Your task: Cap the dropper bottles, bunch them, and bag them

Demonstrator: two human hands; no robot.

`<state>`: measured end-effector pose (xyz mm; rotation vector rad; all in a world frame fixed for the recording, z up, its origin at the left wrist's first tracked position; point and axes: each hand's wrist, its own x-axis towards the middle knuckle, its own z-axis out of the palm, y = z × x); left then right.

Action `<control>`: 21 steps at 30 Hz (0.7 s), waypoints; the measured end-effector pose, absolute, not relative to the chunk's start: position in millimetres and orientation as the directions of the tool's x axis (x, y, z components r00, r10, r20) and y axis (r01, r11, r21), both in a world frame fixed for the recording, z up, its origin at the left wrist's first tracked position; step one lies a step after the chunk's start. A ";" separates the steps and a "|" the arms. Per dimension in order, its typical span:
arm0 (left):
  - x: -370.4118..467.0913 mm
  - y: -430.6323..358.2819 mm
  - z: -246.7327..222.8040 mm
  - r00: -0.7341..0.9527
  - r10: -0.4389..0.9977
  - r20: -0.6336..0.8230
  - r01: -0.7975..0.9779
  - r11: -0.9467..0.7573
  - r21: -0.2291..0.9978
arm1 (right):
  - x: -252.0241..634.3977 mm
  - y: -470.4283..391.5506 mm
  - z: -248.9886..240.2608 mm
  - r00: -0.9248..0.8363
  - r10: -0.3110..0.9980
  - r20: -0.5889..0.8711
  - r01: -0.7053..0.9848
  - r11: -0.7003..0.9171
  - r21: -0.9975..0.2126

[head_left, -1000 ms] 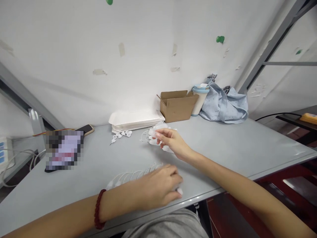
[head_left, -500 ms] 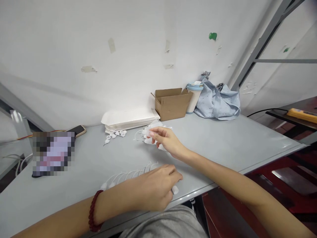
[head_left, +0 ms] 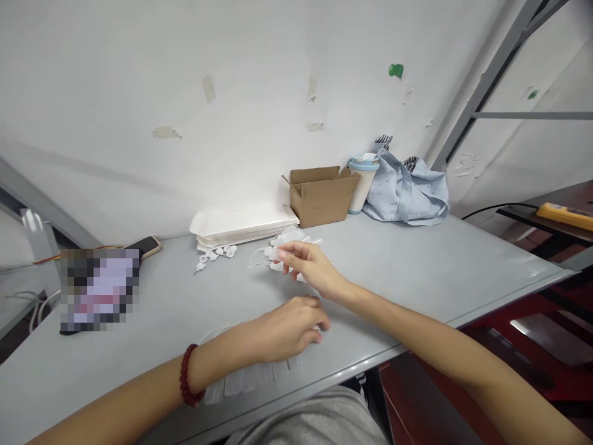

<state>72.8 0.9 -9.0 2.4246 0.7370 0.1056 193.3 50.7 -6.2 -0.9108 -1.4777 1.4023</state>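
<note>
Your right hand (head_left: 315, 266) pinched a translucent white piece (head_left: 271, 253) between thumb and fingers (head_left: 296, 247), beside a pile of similar pieces (head_left: 291, 235) on the grey bench (head_left: 398, 266). Your left hand (head_left: 290, 327) curled its fingers over a row of tubes (head_left: 245, 379); its grip could not be determined. A cardboard box (head_left: 324, 203) and lidded cup (head_left: 362, 188) stood by the wall (head_left: 254, 111)

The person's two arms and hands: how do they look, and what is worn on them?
The left arm and right arm are sleeveless as far as they show. The left one wears a dark red bracelet at the wrist, seemingly beaded or braided; the right one has none. The left hand and right hand are ungloved.
</note>
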 end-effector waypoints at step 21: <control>20.2 5.3 6.7 0.351 0.931 -0.100 0.258 0.007 0.966 | 191.1 48.7 -9.7 -0.390 0.911 0.132 -0.047 0.123 -0.991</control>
